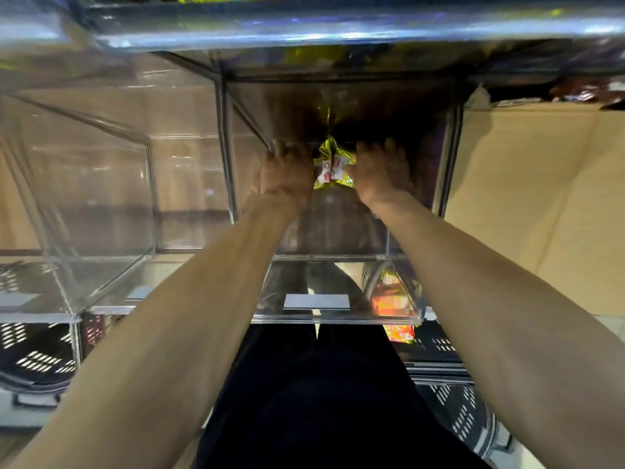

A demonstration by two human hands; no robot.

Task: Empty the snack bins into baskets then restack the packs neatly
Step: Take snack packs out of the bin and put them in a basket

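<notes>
Hands are reaching deep into a clear plastic bin [334,289], both bare arms stretching forward side by side. The left hand [287,174] and the right hand [382,174] are sitting apart, with a yellow snack pack [333,167] lying between them at the dark back of the bin. Each hand is touching one side of the pack, and the right thumb is lying against its edge. The fingers are pointing away into shadow and blurring, so I cannot tell whether either hand is gripping the pack or only pressing on it.

A grey label [316,302] is sitting on the bin's front wall. At the front right corner an orange pack [394,304] is showing through the clear plastic, just above a black slotted basket [439,346]; whether it is resting in that basket I cannot tell. A second clear bin [101,198] is standing to the left, with another black basket [33,357] showing beneath it. Brown cardboard [541,198] is filling the right side. An upper clear bin [304,32] is hanging across the top. Dark trousers [321,401] are showing between the arms.
</notes>
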